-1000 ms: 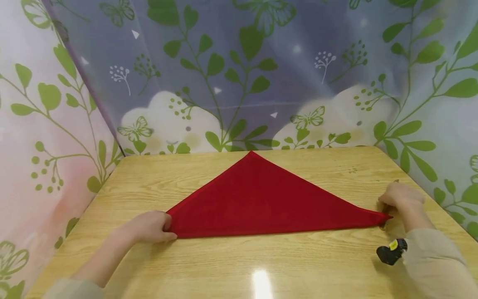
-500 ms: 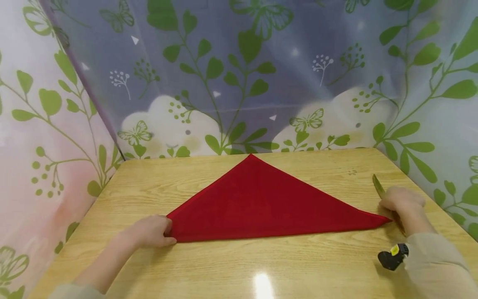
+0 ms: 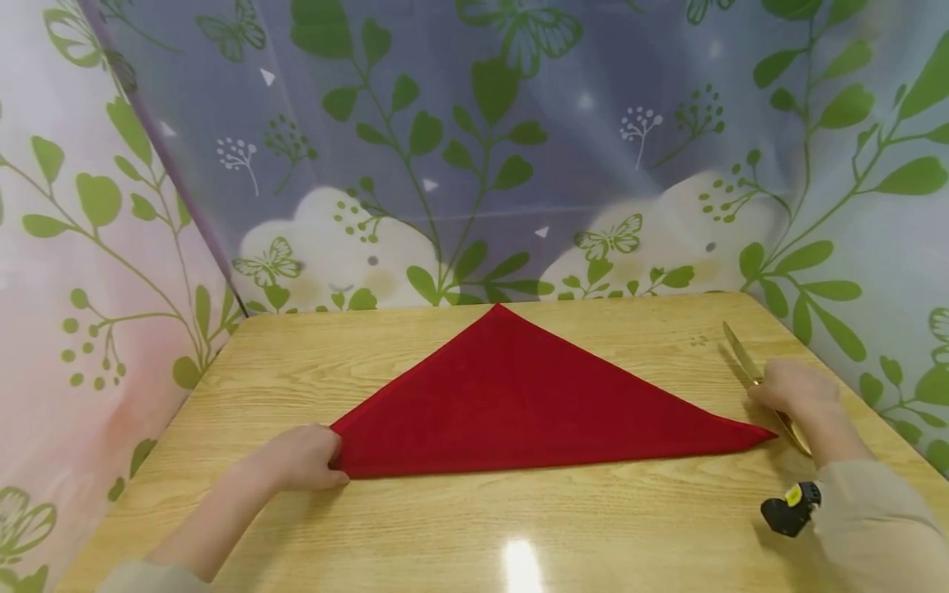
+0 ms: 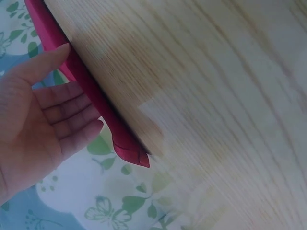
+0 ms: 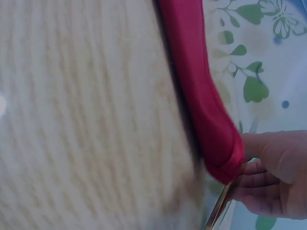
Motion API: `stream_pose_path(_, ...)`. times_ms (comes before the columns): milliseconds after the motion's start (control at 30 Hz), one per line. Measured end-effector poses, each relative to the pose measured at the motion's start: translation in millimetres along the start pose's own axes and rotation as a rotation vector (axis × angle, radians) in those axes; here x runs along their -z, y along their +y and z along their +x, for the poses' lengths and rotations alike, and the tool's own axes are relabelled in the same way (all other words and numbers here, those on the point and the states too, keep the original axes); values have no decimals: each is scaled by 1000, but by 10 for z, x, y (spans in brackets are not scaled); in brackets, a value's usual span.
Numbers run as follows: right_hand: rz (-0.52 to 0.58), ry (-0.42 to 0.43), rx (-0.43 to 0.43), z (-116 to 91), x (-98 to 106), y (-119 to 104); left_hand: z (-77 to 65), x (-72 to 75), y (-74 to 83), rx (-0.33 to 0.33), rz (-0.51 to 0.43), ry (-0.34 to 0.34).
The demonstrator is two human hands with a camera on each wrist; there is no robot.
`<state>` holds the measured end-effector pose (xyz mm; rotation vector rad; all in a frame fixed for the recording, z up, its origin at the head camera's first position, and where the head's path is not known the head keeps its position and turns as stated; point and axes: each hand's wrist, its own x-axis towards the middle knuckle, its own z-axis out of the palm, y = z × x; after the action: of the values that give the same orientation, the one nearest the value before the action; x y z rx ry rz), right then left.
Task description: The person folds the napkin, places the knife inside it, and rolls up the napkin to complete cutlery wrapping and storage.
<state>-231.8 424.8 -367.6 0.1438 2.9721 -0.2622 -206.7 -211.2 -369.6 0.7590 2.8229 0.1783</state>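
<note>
A red cloth napkin lies on the wooden table in a triangle, its peak at the far side. At its left corner my left hand holds the cloth, thumb at the near edge. The left wrist view shows that thumb on the red cloth and the fingers behind it. Beside the right corner, my right hand grips a slim gold-coloured knife. Its blade points away and left; the hand covers its middle. In the right wrist view the knife passes between thumb and fingers, near the napkin's tip.
The wooden table ends at a patterned cloth backdrop with leaves and butterflies, which also runs along both sides. A small black device with a yellow label sits at the right wrist.
The gold knife has come into view under my right hand, its blade swinging further left and lying more plainly visible. My left hand and the napkin stay in place.
</note>
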Motion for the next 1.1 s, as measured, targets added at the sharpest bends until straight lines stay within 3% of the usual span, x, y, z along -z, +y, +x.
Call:
stream_pose_path(200,-39,90,61,45,113,-131,-14,6,10,-17,25,5)
stream_pose_path(733,-120,185,261,26,316,-756,-23,49,11,-23,63,13)
stream_pose_path(1100,-191,269,418,-29,256,-1136,-11,23,34,-14,48,7)
